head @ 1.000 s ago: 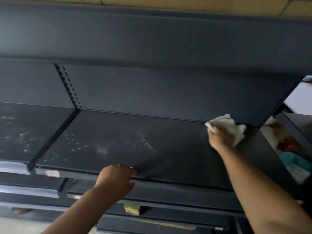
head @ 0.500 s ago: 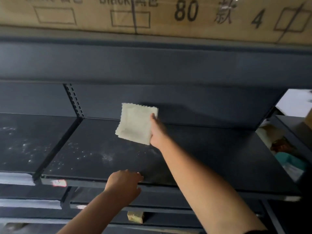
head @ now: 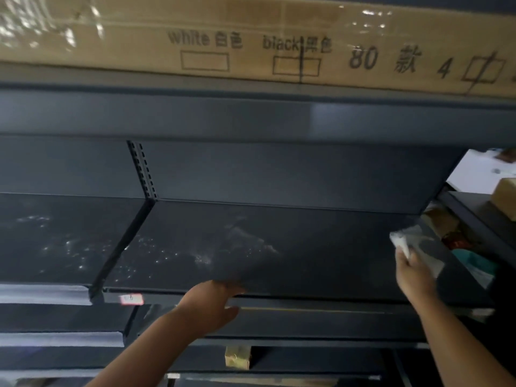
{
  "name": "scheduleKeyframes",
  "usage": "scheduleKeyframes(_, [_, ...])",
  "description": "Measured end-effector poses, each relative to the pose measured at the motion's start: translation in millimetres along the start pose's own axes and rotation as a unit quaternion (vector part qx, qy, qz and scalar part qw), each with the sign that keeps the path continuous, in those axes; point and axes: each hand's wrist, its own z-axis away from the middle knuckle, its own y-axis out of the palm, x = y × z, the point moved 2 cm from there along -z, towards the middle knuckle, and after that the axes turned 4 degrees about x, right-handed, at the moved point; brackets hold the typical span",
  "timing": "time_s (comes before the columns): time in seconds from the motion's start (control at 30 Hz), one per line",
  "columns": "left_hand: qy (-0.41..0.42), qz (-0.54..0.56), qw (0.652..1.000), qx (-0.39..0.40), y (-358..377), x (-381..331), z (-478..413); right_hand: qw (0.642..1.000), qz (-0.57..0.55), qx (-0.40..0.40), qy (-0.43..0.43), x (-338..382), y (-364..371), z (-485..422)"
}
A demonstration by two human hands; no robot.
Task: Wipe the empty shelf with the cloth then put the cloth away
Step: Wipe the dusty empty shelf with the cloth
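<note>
The empty dark metal shelf (head: 321, 247) runs across the middle of the view, with pale dust specks on its left half. My right hand (head: 413, 277) presses a white cloth (head: 405, 243) flat on the shelf near its right end; the cloth is blurred by motion. My left hand (head: 212, 301) grips the shelf's front edge near the middle, fingers curled over the lip.
A long cardboard box (head: 251, 43) with printed text lies on the shelf above. A dusty neighbouring shelf (head: 55, 236) sits to the left past a slotted upright (head: 142, 169). Lower shelves stick out below. Assorted goods (head: 460, 241) lie at the far right.
My right hand has swept the cloth from the back middle of the shelf to its right end. My left hand stays on the front edge.
</note>
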Motion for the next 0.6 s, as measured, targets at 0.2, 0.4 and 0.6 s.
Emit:
scheduleKeyframes(0.2, [-0.066,-0.023,0.99,-0.119,-5,93,55,0.971,0.16,0.006,-0.178,78,100,77])
scheduleKeyframes(0.4, [-0.136,-0.055,0.98,-0.135,-16,165,86,0.933,0.093,0.137,-0.321,212,222,181])
scheduleKeyframes(0.6, [-0.091,-0.059,0.988,-0.109,-25,177,91,0.877,-0.389,0.273,0.076,287,239,203])
